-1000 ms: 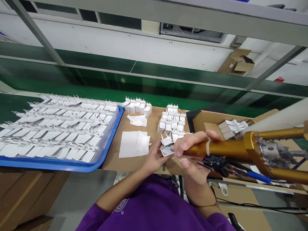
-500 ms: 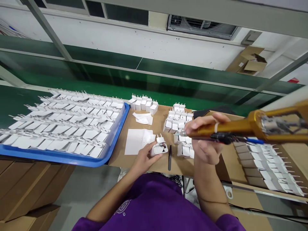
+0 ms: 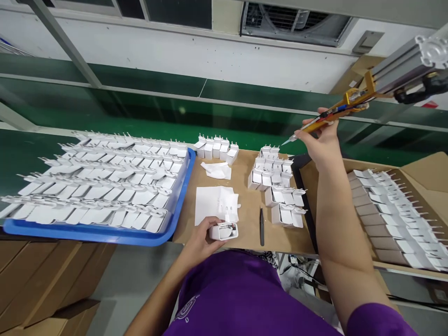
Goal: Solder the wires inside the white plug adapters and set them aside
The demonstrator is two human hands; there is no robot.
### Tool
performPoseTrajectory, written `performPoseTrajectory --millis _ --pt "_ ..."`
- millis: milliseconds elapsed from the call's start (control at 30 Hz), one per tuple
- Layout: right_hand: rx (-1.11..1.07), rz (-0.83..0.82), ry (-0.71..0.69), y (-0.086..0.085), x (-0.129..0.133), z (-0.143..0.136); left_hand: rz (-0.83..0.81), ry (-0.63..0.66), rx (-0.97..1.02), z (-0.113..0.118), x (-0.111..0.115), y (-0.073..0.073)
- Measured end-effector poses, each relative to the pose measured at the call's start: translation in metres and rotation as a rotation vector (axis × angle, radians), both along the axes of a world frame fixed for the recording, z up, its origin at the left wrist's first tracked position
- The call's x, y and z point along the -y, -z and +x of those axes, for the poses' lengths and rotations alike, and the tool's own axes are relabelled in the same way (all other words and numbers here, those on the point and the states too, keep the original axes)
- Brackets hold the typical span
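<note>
at the near edge of the brown board point(image 3: 247, 219), an open white plug housing point(image 3: 224, 232) is gripped between the thumb and fingers of the left hand point(image 3: 200, 240), its pronged lid raised. in the right hand point(image 3: 324, 142), lifted near the board's far right corner, a gold dispenser point(image 3: 315, 125) is held, its fine tip angled down leftward. black tweezers point(image 3: 262, 226) are laid between housing and grouped chargers point(image 3: 273, 175).

White is noted on the near plug housing point(image 3: 222, 232), blue on the left tray point(image 3: 143, 240), gold on the far-right dispensing tool point(image 3: 315, 125), purple on the shirt point(image 3: 231, 294).
</note>
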State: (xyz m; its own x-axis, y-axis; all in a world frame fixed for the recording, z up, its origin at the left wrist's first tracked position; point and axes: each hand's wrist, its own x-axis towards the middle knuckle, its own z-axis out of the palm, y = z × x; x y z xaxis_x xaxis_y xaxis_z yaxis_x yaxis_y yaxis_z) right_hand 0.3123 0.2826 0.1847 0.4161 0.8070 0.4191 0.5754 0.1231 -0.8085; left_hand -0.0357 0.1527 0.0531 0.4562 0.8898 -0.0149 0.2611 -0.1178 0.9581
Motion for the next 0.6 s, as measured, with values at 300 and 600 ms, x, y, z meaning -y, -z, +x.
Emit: performPoseTrajectory --millis 300,600 --pt "-0.074 0.037 0.216 0.023 0.021 -0.025 0.029 -0.036 0.058 -0.011 -0.009 0.012" --pt "0.479 -0.434 -0.474 0.096 0.010 -0.176 -0.036 -0.084 0.162 -0.019 -0.011 0.020"
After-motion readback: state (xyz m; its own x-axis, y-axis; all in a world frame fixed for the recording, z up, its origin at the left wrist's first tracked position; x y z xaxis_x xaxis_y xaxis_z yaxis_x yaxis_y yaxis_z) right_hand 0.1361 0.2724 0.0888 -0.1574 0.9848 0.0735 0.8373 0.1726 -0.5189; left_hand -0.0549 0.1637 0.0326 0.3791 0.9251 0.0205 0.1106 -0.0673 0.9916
